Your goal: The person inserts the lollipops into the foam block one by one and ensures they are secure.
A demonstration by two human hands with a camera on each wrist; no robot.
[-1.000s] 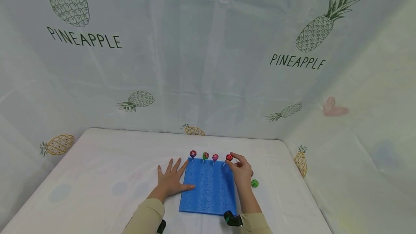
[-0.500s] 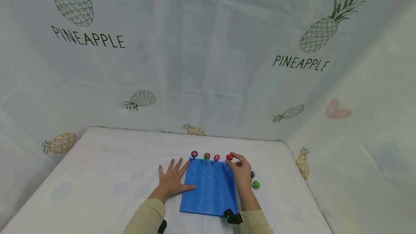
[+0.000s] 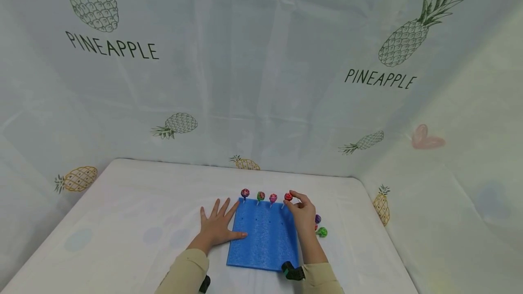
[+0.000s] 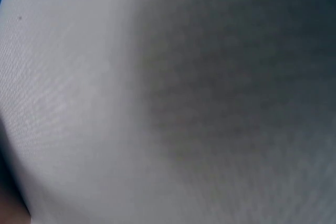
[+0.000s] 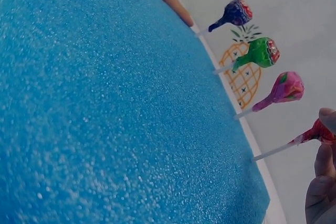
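Note:
A blue foam board (image 3: 263, 244) lies flat on the white cloth. My left hand (image 3: 215, 229) rests with fingers spread over its left edge, the thumb on the board. At the far right corner, my right hand (image 3: 303, 217) pinches a red-wrapped lollipop (image 3: 288, 197) by its head between thumb and fingers. In the right wrist view, the white stick of that red lollipop (image 5: 310, 134) meets the board's edge. Along the same far edge stand a purple lollipop (image 5: 237, 12), a green lollipop (image 5: 262, 52) and a pink lollipop (image 5: 286, 87). The left wrist view shows mostly blurred cloth.
To the right of my right wrist lie loose lollipops, among them a green one (image 3: 322, 232) and a purple one (image 3: 318, 218), partly hidden by the arm. Small holes dot the board. Pineapple-printed cloth hangs behind the table.
The head view has shifted slightly, and more of the loose lollipops shows beside the right wrist. Both hands stay nearly in place, the right one pinching the red lollipop throughout.

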